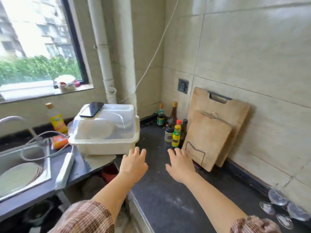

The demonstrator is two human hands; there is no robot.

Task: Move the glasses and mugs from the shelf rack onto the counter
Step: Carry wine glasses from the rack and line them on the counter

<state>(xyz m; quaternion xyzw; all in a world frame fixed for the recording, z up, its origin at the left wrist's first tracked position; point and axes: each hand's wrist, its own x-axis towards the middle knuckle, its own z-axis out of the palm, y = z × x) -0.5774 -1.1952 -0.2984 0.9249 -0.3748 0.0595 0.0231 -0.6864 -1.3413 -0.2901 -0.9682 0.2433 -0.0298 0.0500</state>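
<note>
So the person's got both arms stretched out over the dark counter [168,199]. The left hand [133,163] and right hand [180,165] are both palm down, fingers straight and a bit spread, holding nothing. Can't tell if the palms actually touch the surface or just float above it.

My guess is they're between trips, because a cluster of clear glasses [277,197] sits on the counter at the bottom right edge, close to the tiled wall. They look rim-down, though it's blurry there. Parking them by the wall keeps the middle stretch free, which makes sense if more are coming. No mugs in view, and the shelf rack isn't in the shot at all.

The two wooden cutting boards [208,140] lean upright on the wall, probably to dry and save space, with the sauce bottles [175,135] tucked into the corner beside them. A phone [91,109] lies on the lidded dish drainer [104,132], up away from the sink [25,165].
</note>
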